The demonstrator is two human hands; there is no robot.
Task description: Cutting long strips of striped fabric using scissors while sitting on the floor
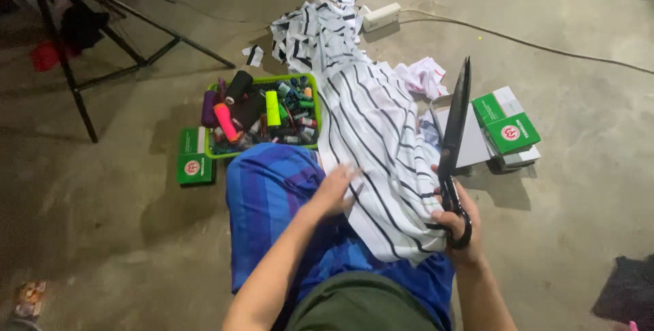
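Striped cloth (371,140): soft, limp, light; best pinched near edge. Left hand (334,191) flat on cloth, grasping nothing. Right hand (458,225), beside cloth, clenched around black scissors (453,147).

Green boxes around the thread basket (310,109)
Flat green box (195,156) just left of it; stacked green-and-white boxes (507,129) well right.

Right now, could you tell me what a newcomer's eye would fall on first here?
Probably the long black scissors, held blades-up in the right hand at centre right. Next, the white striped cloth running from the lap up the floor, with the left hand flat on it. Left of it sits a green basket of bright thread spools.
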